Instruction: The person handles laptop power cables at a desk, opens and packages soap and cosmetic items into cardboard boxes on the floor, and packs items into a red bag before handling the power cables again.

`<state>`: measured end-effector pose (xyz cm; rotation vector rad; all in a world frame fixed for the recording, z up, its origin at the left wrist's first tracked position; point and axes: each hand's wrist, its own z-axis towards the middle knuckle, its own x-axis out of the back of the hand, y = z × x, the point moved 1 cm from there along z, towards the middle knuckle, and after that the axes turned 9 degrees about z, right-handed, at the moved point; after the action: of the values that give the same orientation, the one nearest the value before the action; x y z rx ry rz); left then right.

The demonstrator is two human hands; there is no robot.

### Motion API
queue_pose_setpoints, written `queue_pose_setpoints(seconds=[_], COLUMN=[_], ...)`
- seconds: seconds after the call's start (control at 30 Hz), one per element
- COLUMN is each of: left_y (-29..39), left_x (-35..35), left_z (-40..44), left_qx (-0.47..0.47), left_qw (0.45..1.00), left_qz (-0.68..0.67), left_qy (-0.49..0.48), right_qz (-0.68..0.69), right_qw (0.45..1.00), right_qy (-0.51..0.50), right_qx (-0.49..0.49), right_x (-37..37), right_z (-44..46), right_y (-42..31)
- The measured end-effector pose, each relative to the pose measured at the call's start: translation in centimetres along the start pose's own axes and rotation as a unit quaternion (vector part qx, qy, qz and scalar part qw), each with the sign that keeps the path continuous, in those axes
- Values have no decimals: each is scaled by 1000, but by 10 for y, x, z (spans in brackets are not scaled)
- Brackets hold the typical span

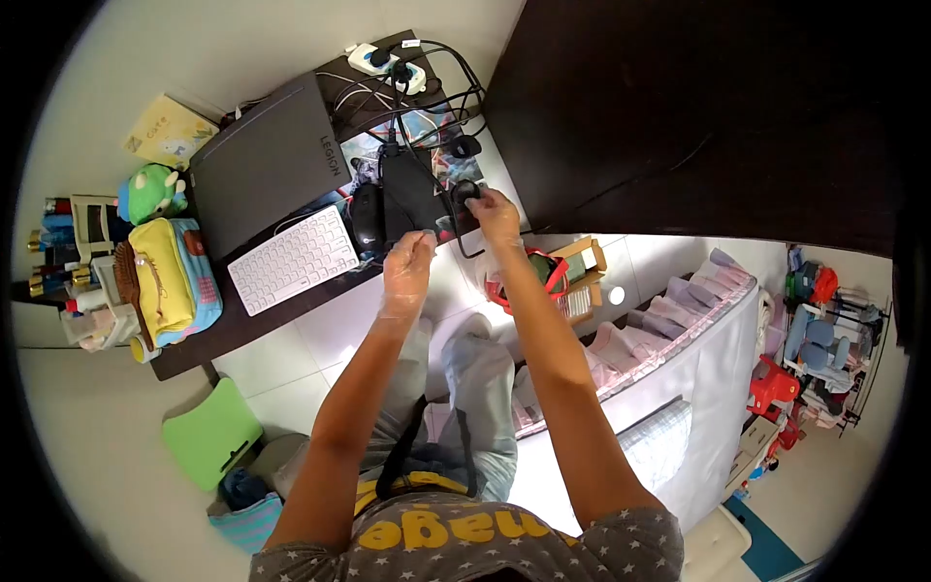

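My right hand, in what looks like a clear plastic glove, pinches a small dark rounded thing at the desk's right end. A black cable runs beside it; I cannot make out its exact kind. My left hand, gloved the same way, hovers by the desk's front edge with its fingers pressed together. Whatever they hold, if anything, is hidden. Just beyond it lies a flat black object with cables across it. To its left sits a glossy black rounded item, possibly a mouse.
On the dark desk are a closed laptop, white keyboard, yellow-and-blue pouch and green plush toy. Tangled cables lead to a white power strip. A dark panel stands right; below are a cardboard box and bed.
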<state>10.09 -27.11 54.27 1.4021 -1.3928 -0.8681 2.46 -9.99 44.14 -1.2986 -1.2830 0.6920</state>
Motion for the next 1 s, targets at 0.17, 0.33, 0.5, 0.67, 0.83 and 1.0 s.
queue_pose_setpoints(seconds=[0.17,0.33,0.5,0.67,0.83,1.0], left_y=[-19,3,31,88,112,142], left_x=[26,33,39,37,7,-28], left_z=[1,7,12,23,58,125], left_qx=[-140,-177,-231,-356,-455,-442], left_qw=[984,963,925,856,761,749], left_qz=[107,198,290,365,449,488], left_qy=[1,-38,-88,-87,-109,-75], right_qz=[-50,-20,72,162,117,132], right_qw=[996,995,985,965,982,985], right_qy=[56,84,154,192,149,114], right_qx=[47,52,-36,-77,-14,7], right_x=[15,35,41,40,48,43], right_z=[-26,-77,-127,-130,-89,13], right_y=[-2,6,-1,15,-72,-58])
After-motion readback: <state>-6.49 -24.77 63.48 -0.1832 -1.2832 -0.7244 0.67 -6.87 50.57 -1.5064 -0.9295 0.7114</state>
